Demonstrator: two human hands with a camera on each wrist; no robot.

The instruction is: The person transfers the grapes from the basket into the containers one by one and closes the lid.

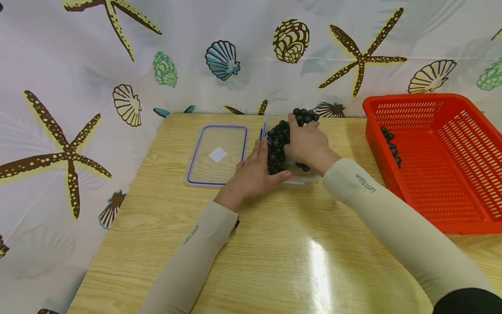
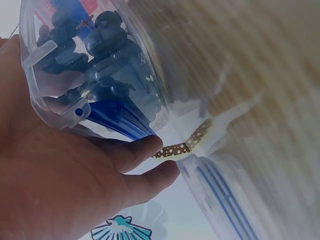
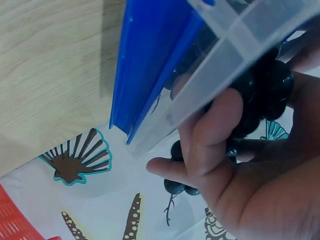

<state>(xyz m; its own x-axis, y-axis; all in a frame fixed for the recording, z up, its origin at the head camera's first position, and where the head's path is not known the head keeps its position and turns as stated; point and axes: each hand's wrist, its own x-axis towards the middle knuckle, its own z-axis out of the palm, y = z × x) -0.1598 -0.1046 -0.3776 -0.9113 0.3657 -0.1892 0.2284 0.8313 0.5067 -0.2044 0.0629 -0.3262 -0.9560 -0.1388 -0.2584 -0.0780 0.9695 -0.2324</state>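
Observation:
My right hand (image 1: 310, 143) grips a bunch of dark grapes (image 1: 305, 116) over the right part of a clear plastic container (image 1: 296, 179). Some of the bunch juts past the container's far edge, its thin stem showing in the right wrist view. More dark grapes (image 1: 276, 146) fill the container's left side. Against the left wall lies my left hand (image 1: 252, 172), fingers straight and thumb stretched along the front edge. A blue locking flap (image 2: 120, 119) hangs beside those fingers in the left wrist view; another blue flap (image 3: 150, 65) appears in the right wrist view.
Left of the container, a clear lid (image 1: 231, 138) with a blue seal lies flat on the wooden table (image 1: 274, 253). A red plastic basket (image 1: 451, 183) stands at the right, with a few dark grapes (image 1: 393, 149) along its left wall. Behind hangs a shell-patterned curtain (image 1: 251, 26).

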